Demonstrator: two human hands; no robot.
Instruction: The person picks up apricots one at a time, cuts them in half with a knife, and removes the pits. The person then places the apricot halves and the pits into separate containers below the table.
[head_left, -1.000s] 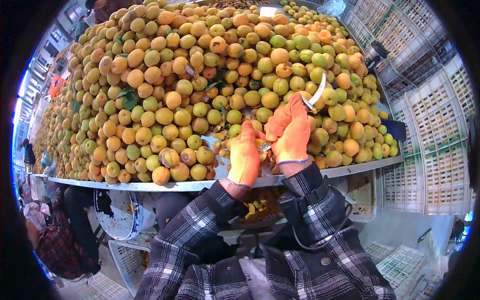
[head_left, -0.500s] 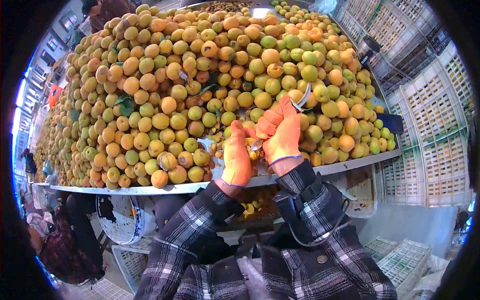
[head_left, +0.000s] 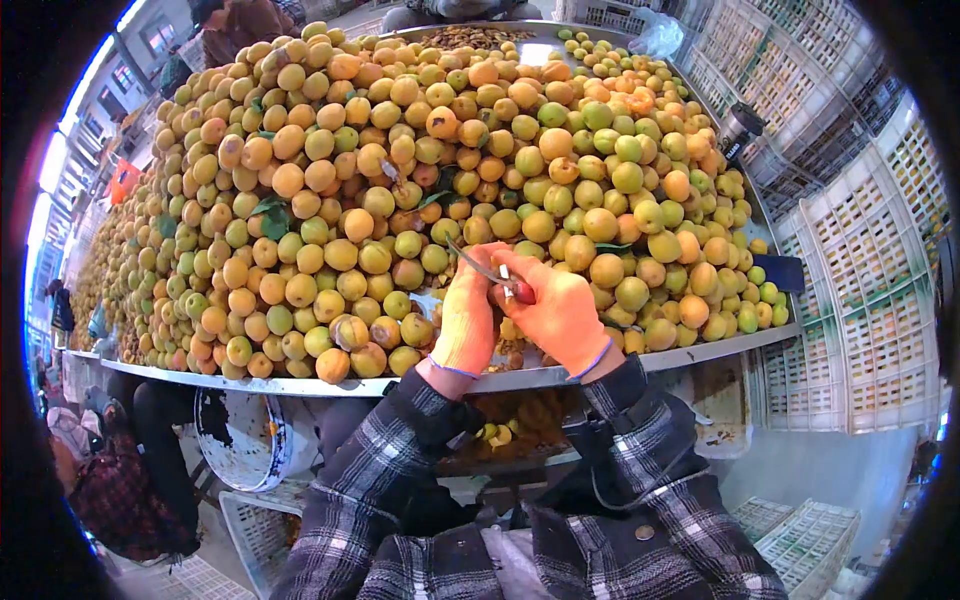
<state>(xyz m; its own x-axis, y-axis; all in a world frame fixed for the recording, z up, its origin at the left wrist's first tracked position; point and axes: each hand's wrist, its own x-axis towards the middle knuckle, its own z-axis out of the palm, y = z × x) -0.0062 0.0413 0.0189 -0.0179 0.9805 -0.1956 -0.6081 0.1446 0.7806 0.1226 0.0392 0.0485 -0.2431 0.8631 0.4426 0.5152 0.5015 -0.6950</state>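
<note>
My right hand (head_left: 556,312), in an orange knit glove, is closed around the red handle of a small curved knife (head_left: 477,263). Its blade points up and to the left, across the fingertips of my left hand (head_left: 468,318). That hand wears a matching glove; its fingers are curled against the right hand, and whatever is in them is hidden. Both hands are above the near edge of a metal table (head_left: 700,350), in front of a large heap of apricots (head_left: 330,200). Bits of cut fruit show below the wrists.
Stacked white plastic crates (head_left: 840,310) stand on the right. A dark cup (head_left: 738,130) and a dark flat object (head_left: 778,272) are at the table's right edge. A stained white bucket (head_left: 238,435) is under the table at left. Another person (head_left: 130,480) sits at lower left.
The knife has swung from pointing up on the right to lying leftward over my left fingers. My right hand has turned and moved down, and the hands have come together.
</note>
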